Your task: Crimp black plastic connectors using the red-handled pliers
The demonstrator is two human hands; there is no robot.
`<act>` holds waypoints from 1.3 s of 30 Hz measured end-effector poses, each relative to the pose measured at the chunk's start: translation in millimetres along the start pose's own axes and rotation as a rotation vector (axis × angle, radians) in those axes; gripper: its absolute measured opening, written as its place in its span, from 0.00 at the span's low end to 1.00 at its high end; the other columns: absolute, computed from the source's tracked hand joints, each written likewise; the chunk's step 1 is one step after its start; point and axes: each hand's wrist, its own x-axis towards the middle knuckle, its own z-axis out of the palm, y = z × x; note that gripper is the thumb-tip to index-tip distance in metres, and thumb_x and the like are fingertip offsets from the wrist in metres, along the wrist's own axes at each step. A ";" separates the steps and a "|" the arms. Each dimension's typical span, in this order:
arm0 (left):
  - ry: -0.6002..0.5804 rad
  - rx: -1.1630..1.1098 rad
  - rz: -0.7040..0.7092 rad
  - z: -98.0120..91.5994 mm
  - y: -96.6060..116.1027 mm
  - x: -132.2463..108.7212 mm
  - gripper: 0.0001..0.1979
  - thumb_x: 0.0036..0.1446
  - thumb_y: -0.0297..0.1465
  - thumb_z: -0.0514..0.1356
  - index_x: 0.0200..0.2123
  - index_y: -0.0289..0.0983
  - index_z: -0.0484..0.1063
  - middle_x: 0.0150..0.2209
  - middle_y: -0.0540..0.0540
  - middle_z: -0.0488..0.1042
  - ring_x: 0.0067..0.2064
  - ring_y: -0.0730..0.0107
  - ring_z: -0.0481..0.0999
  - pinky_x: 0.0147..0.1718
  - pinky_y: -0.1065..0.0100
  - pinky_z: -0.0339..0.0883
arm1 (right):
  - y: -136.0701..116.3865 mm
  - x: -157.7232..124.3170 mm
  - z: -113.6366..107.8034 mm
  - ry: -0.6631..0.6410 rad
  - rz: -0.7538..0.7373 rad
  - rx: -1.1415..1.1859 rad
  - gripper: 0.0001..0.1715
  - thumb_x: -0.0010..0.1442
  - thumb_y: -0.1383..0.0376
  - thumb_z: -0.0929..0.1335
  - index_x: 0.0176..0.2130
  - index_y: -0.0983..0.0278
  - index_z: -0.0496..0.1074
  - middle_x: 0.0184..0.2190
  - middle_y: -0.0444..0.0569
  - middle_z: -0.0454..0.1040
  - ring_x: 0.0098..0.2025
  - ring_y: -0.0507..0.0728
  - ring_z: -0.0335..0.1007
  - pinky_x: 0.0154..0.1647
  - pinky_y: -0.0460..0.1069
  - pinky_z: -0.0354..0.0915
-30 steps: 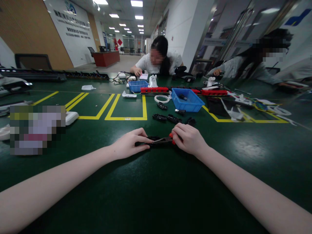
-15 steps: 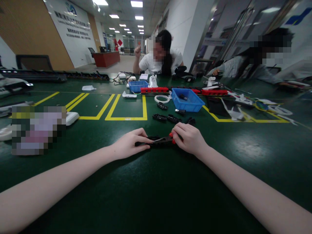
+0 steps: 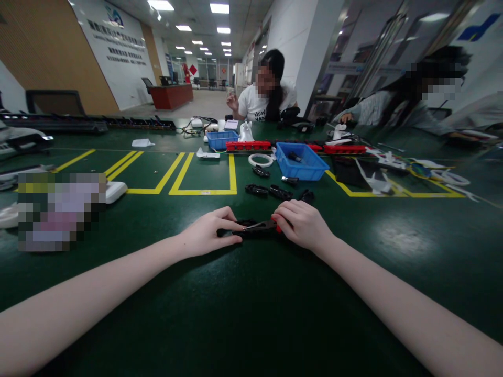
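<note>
Hands: I have two in view, both low on the green table (image 3: 251,298), meeting near its middle just ahead of me.
Left hand (image 3: 208,236): curled, with thumb and fingertips pinched on the left end of the black part (image 3: 247,232), holding it flat on the table.
Right hand (image 3: 303,225): closed around the red grips of the pliers (image 3: 262,225).
Pliers: one pair. The red handles are mostly hidden under my fingers, and the grey nose points left, over the black part.
Black part: one, long, slim and dark, lying between my two hands. I can't make out finer detail.
Loose black pieces (image 3: 257,189): I count five, just beyond my hands.
Blue trays (image 3: 304,172): two, a larger one near and a smaller one farther left.
Red strips (image 3: 248,145): two, behind the trays.
White ring (image 3: 260,159): one, left of the larger tray.
Co-workers (image 3: 267,102): two, across the table.
</note>
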 end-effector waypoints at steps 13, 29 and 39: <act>0.014 0.000 -0.008 2.1 -0.2 1.1 0.15 0.63 0.35 0.61 0.52 0.42 0.75 0.45 0.46 0.70 0.43 0.65 0.73 0.44 0.60 0.71 | 4.9 0.0 0.4 0.011 0.025 -0.017 0.19 0.69 0.61 0.59 0.33 0.65 0.72 0.31 0.51 0.74 0.33 0.55 0.66 0.34 0.51 0.56; 0.017 -0.004 0.015 1.7 0.8 1.3 0.13 0.63 0.33 0.60 0.51 0.41 0.75 0.45 0.45 0.70 0.44 0.65 0.73 0.44 0.60 0.71 | 0.2 -0.3 -0.5 -0.003 0.010 -0.016 0.20 0.69 0.63 0.57 0.32 0.65 0.72 0.30 0.51 0.73 0.31 0.54 0.65 0.33 0.51 0.56; 0.023 -0.011 0.014 0.9 2.4 1.5 0.14 0.62 0.33 0.61 0.51 0.40 0.75 0.44 0.45 0.70 0.43 0.66 0.73 0.45 0.60 0.70 | 2.3 -0.2 -0.6 0.022 0.022 -0.025 0.19 0.69 0.62 0.58 0.32 0.65 0.72 0.31 0.51 0.74 0.32 0.55 0.66 0.34 0.51 0.57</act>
